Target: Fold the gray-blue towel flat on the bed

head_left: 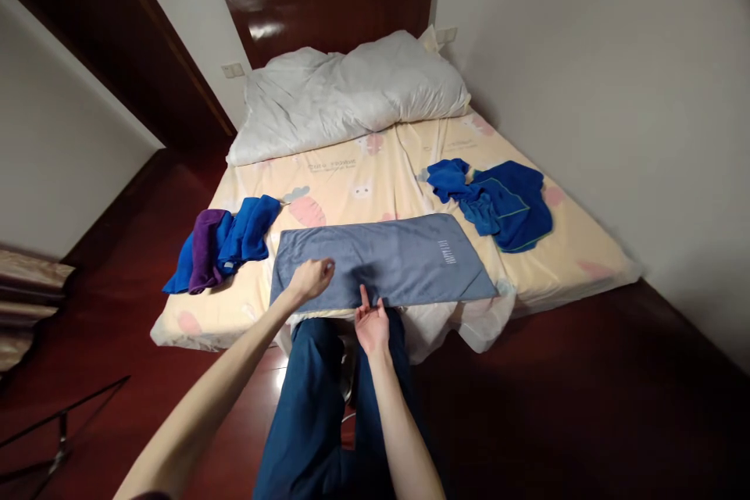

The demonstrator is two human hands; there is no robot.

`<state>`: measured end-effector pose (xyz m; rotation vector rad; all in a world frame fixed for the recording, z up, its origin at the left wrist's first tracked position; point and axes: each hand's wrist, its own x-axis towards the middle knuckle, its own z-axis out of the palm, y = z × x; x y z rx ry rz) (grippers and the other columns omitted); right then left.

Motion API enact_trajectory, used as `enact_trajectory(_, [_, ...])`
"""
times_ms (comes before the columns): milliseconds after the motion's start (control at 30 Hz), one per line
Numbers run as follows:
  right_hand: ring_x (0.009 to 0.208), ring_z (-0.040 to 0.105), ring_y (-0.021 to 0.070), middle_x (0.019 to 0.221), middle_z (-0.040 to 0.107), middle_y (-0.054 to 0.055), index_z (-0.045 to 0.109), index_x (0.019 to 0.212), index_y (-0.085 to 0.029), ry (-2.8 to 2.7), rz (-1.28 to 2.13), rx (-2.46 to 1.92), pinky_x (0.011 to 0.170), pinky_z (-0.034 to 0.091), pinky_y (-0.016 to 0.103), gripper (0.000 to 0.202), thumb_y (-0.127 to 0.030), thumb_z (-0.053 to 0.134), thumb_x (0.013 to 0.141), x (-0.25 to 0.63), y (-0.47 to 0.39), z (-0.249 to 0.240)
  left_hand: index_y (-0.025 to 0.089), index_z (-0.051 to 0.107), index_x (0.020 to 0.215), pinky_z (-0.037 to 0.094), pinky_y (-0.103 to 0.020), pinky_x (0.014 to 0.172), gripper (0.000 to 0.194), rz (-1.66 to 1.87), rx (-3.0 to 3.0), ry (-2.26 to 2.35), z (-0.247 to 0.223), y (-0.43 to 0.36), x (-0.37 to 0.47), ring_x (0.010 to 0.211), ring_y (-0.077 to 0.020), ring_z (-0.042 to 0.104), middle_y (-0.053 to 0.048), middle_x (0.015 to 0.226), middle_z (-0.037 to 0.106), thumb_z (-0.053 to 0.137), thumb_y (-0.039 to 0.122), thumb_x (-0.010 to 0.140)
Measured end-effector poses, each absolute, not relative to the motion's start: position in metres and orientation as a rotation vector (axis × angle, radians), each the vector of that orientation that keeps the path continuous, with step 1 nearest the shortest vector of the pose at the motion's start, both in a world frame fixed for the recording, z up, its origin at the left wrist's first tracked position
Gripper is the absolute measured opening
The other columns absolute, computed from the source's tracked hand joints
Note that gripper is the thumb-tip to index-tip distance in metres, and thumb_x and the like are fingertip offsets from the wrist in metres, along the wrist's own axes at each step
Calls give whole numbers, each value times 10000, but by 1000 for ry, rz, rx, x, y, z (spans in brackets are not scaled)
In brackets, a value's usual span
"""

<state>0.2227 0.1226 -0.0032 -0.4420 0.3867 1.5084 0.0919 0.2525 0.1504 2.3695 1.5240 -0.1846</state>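
A grey-blue towel [375,254] lies spread flat across the front of the bed, with white lettering near its right end. Over its left half is my left hand [313,279], its fingers curled in and no cloth seen in them. My right hand [372,326] is palm up at the towel's front edge, fingers apart and partly stretched, holding nothing. Whether either hand touches the cloth is hard to tell.
Folded blue and purple towels [208,250] lie on the bed's left side. Crumpled blue cloths [498,199] with green edging are on the right. A pale quilt [351,90] is heaped by the dark headboard [333,12]. A thin black metal frame [62,433] stands at lower left.
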Motion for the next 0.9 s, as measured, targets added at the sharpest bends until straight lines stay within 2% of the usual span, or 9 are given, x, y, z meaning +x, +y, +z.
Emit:
enact_trajectory(100, [623, 673, 63, 1335, 768, 14, 771, 1135, -230, 416, 1492, -471, 665, 633, 208, 461, -371, 332, 1137, 226, 125, -2, 200, 651, 1428, 544, -401, 1010, 440, -363, 2451, 1526, 155, 326, 153, 1253, -330, 700, -183, 1284, 743, 422, 333, 1076])
enact_trajectory(167, [639, 673, 71, 1340, 766, 8, 776, 1070, -244, 435, 1483, -494, 681, 635, 219, 457, -359, 339, 1135, 229, 126, -2, 160, 628, 1448, 548, -423, 1020, 454, -421, 2412, 1516, 142, 367, 189, 1257, -343, 699, -221, 1313, 722, 431, 320, 1071])
enact_trajectory(267, [634, 651, 71, 1343, 764, -7, 773, 990, -264, 484, 1481, -540, 668, 619, 214, 481, -362, 330, 1145, 232, 127, -5, 129, 638, 1411, 607, -364, 877, 430, -514, 2234, 1479, 110, 413, 227, 970, -287, 796, -178, 1033, 797, 451, 280, 1054])
enact_trajectory(333, [616, 628, 68, 1344, 764, -12, 769, 995, -270, 493, 1491, -569, 648, 606, 208, 471, -376, 336, 1147, 233, 127, -7, 95, 663, 1356, 624, -339, 754, 408, -563, 2101, 1456, 87, 432, 240, 791, -272, 796, -156, 854, 790, 462, 258, 1040])
enact_trajectory(433, [607, 615, 76, 1343, 764, -8, 756, 1009, -281, 484, 1517, -610, 645, 604, 226, 422, -378, 366, 1137, 234, 126, -8, 71, 679, 1323, 625, -336, 671, 396, -540, 1972, 1446, 63, 450, 247, 710, -281, 780, -147, 767, 771, 561, 267, 999])
enact_trajectory(567, [603, 619, 81, 1294, 783, 13, 739, 956, -273, 552, 1527, -616, 637, 589, 229, 437, -369, 354, 1138, 234, 126, -5, 89, 684, 1318, 617, -322, 653, 454, -430, 1912, 1485, 52, 461, 246, 695, -269, 768, -121, 771, 761, 737, 247, 895])
enact_trajectory(700, [589, 611, 79, 1280, 787, 21, 739, 933, -262, 582, 1543, -615, 628, 582, 225, 481, -367, 320, 1144, 235, 129, 1, 81, 736, 1210, 612, -325, 658, 341, -441, 1880, 1499, 50, 464, 248, 722, -275, 772, -132, 762, 745, 684, 314, 966])
enact_trajectory(800, [598, 612, 85, 1321, 771, 21, 751, 992, -270, 555, 1548, -631, 637, 591, 234, 459, -385, 332, 1140, 234, 128, 2, 80, 738, 1202, 611, -334, 680, 389, -445, 1861, 1533, 54, 462, 251, 729, -283, 776, -144, 764, 746, 612, 405, 1028])
enact_trajectory(900, [607, 621, 88, 1332, 766, 12, 747, 985, -281, 523, 1516, -639, 656, 605, 244, 424, -378, 362, 1133, 229, 119, 0, 76, 744, 1176, 613, -336, 719, 390, -339, 1879, 1556, 62, 461, 255, 703, -262, 768, -153, 806, 762, 559, 396, 1054])
